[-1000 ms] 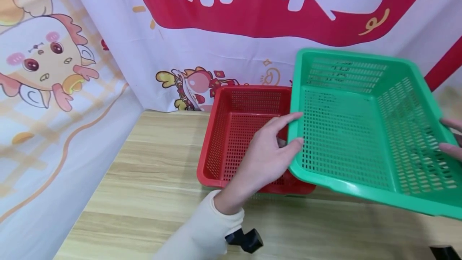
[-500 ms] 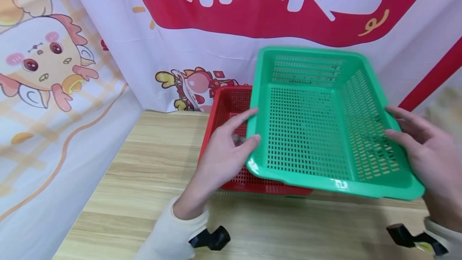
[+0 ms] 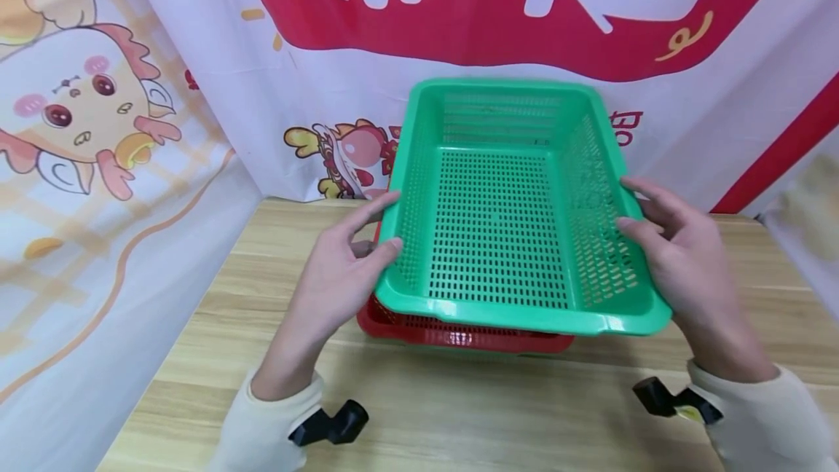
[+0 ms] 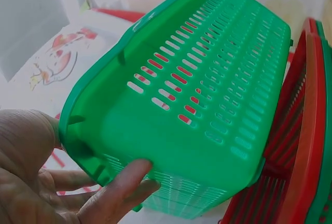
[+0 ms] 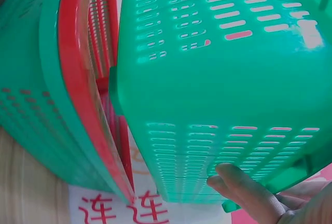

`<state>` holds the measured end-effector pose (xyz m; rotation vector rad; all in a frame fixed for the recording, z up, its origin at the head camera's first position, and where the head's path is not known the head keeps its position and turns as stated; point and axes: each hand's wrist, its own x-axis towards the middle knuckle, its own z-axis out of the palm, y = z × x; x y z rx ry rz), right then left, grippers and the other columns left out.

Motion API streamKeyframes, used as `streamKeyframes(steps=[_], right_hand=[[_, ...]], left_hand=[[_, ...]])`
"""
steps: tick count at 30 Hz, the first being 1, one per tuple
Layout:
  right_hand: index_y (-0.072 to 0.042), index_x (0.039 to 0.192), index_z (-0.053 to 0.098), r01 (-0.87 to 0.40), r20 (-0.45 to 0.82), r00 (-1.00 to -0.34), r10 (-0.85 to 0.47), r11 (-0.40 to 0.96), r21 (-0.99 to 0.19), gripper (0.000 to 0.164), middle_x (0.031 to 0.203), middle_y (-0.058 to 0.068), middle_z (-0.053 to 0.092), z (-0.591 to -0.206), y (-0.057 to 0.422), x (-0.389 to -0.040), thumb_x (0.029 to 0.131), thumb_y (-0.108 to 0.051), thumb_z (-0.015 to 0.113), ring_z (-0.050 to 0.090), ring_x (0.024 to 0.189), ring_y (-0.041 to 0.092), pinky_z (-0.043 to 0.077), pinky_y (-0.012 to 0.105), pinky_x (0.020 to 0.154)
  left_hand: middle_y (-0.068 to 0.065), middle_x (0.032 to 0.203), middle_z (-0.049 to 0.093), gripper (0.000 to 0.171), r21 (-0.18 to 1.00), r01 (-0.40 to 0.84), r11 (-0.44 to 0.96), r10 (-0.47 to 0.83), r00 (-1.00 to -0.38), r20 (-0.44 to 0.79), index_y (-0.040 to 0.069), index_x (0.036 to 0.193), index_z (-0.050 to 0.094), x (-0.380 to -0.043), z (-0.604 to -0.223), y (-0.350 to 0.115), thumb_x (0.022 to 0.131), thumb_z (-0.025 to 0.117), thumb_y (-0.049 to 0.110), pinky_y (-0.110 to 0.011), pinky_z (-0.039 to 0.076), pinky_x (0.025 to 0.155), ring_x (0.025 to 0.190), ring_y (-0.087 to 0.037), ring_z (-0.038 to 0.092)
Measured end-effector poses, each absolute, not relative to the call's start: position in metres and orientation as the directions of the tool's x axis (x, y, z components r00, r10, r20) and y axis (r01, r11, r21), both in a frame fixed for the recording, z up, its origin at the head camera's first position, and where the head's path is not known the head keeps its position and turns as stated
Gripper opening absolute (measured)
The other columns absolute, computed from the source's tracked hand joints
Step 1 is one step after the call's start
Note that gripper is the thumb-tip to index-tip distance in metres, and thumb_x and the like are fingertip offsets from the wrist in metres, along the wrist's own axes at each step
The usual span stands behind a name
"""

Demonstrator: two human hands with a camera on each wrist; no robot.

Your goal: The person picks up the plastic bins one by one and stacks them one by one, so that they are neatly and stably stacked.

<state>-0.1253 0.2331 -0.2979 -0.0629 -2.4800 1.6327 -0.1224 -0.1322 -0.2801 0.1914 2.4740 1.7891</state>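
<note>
Both hands hold a green plastic basket (image 3: 498, 228) by its two side rims, over a red basket (image 3: 459, 337). The left hand (image 3: 334, 268) grips the left rim, thumb on top and fingers underneath; in the left wrist view its fingers curl against the perforated side wall. On the opposite rim, the right hand (image 3: 688, 261) grips the same way, and the right wrist view shows its fingertips pressed to the wall. The red basket sits nested in another green basket (image 5: 49, 79), whose rim shows just outside the red one. Most of the red basket's inside is hidden in the head view.
A light wood-grain table (image 3: 216, 355) carries the stack near its back edge. Behind it hangs a printed white and red cloth (image 3: 498, 6), and a patterned cloth (image 3: 98, 239) slopes down at the left.
Both hands have carried the green basket leftward, from the right side to over the red basket. The right hand has come fully into the head view. The red basket has stayed put.
</note>
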Motion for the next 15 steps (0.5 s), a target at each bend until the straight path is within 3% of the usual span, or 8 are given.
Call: streamKeyframes(steps=[3,10,13,15], right_hand=[[-0.019,0.164,0.037,-0.085,0.141,-0.984,0.106,0.417,-0.905,0.059,0.155,0.023,0.052,-0.298,0.223,-0.127,0.109,-0.027,0.056,0.073,0.086,-0.008,0.064,0.028,0.065],[-0.020,0.163,0.039,-0.093,0.154,-0.984,0.088,0.484,-0.870,0.057,0.157,0.020,0.052,-0.303,0.211,-0.130,0.109,-0.027,0.055,0.069,0.086,-0.012,0.064,0.026,0.065],[-0.018,0.162,0.041,-0.105,0.164,-0.984,0.075,0.502,-0.858,0.055,0.156,0.022,0.052,-0.306,0.207,-0.130,0.109,-0.026,0.053,0.079,0.094,0.016,0.064,0.028,0.066],[-0.017,0.162,0.041,-0.112,0.166,-0.984,0.063,0.506,-0.855,0.055,0.156,0.023,0.052,-0.307,0.205,-0.131,0.109,-0.025,0.053,0.077,0.104,0.034,0.064,0.029,0.068]], left_hand=[[-0.003,0.152,0.053,0.055,0.941,0.049,0.336,0.124,-0.992,0.007,0.034,0.156,0.049,-0.121,-0.281,-0.140,0.104,0.062,0.018,-0.038,0.066,0.081,0.109,-0.028,0.077],[-0.006,0.151,0.054,0.056,0.934,0.054,0.354,0.114,-0.993,0.015,0.031,0.157,0.048,-0.120,-0.285,-0.150,0.105,0.061,0.017,-0.035,0.065,0.081,0.110,-0.029,0.077],[-0.006,0.151,0.054,0.056,0.929,0.045,0.368,0.108,-0.994,0.005,0.030,0.158,0.047,-0.120,-0.288,-0.154,0.105,0.061,0.018,-0.037,0.065,0.083,0.113,-0.029,0.076],[-0.007,0.151,0.054,0.056,0.928,0.037,0.370,0.106,-0.994,-0.003,0.029,0.158,0.047,-0.119,-0.291,-0.156,0.105,0.061,0.018,-0.037,0.065,0.084,0.114,-0.028,0.075]])
